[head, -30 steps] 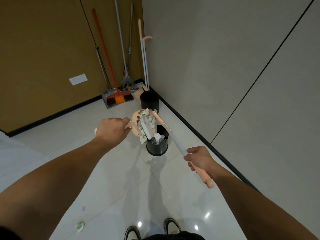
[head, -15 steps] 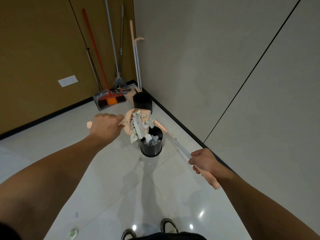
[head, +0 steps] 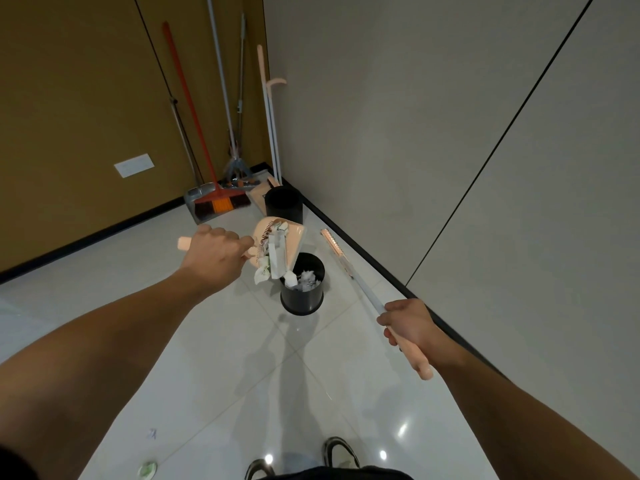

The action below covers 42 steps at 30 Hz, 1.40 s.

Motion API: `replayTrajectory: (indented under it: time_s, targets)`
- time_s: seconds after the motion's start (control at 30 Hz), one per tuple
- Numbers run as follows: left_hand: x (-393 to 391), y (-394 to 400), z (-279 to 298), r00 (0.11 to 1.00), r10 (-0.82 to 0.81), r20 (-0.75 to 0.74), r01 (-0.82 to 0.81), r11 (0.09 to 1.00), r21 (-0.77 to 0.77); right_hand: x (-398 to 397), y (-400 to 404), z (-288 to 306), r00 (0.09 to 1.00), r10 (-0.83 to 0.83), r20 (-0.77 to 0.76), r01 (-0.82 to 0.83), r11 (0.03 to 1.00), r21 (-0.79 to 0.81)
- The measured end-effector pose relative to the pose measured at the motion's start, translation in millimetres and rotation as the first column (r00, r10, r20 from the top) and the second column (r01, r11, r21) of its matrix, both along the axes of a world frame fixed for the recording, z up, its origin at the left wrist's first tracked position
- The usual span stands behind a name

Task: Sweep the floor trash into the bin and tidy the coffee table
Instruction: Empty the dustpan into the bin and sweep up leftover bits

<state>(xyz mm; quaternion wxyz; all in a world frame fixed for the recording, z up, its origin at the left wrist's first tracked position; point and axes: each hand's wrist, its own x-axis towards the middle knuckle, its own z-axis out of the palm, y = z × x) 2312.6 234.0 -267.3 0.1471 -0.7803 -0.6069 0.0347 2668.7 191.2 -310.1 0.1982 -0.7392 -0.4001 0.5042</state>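
My left hand grips the handle of a peach dustpan, which is tilted over a black bin. White paper scraps slide from the pan toward the bin, and more white trash lies inside the bin. My right hand grips the peach and white broom by its handle, with the broom's head held off the floor to the right of the bin.
A second black bin stands behind the dustpan. Other brooms, a grey dustpan and mops lean in the corner. A small green scrap lies on the floor at lower left. My shoes show at the bottom. The wall runs close on the right.
The dustpan has tipped further over the bin and scraps have slid down toward it. The broom head has swung away from the pan to the right.
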Motion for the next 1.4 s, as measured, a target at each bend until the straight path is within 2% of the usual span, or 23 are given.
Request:
replayTrajectory:
  time_s: [0.23, 0.73, 1.1, 1.27, 1.4]
  targets:
    - [7.7, -0.6, 2.8, 0.995, -0.040, -0.091, 0.036, 0.998, -0.052, -0.3, -6.6, 1.8, 0.999, 0.003, -0.036, -0.004, 1.000, -0.010]
    - [12.5, 0.8, 11.8, 0.997, -0.029, -0.072, 0.029, 1.000, 0.003, 11.3, -15.4, -0.7, 0.999, -0.029, -0.046, 0.030, 1.000, 0.010]
    - [13.3, -5.8, 7.5, 0.994, -0.068, -0.080, 0.067, 0.998, -0.015, 9.9, -14.3, -8.3, 0.994, -0.069, -0.082, 0.071, 0.997, 0.018]
    - [18.3, -9.0, 4.1, 0.977, -0.150, -0.150, 0.142, 0.988, -0.064, 9.4, -14.7, -12.8, 0.992, -0.083, -0.094, 0.086, 0.996, 0.022]
    - [16.6, -7.7, 6.1, 0.987, -0.091, -0.132, 0.089, 0.996, -0.020, 8.2, -15.1, -16.4, 0.994, -0.073, -0.078, 0.076, 0.997, 0.035]
